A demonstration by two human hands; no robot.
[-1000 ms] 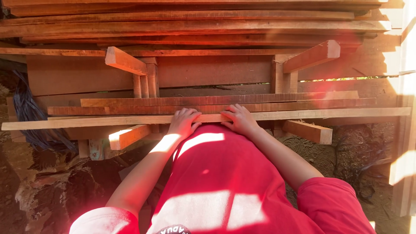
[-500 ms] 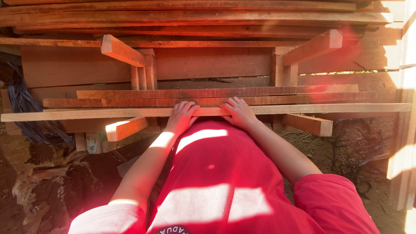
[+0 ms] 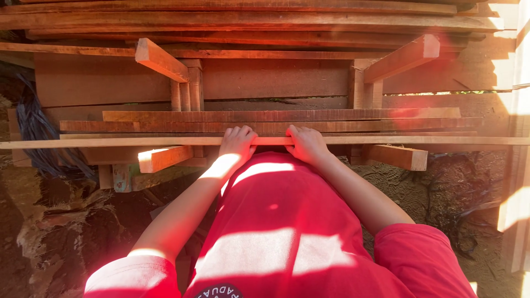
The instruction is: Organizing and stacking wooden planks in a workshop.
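— So, where are the hands?
— Both are on the long thin plank (image 3: 386, 140) that lies across the front of the wood stack (image 3: 265, 22). The left hand (image 3: 237, 144) and the right hand (image 3: 307, 144) sit side by side, close together.
— And the fingers?
— They curl over the plank's far edge and grip it. More boards (image 3: 265, 121) lie just behind.

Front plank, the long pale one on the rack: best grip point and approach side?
Grip the long pale plank near mid-length, over its near edge from the person's side. It is thin, flat and juts past the boards behind, so that edge is free. The left hand and right hand already sit there side by side, probably balancing it.
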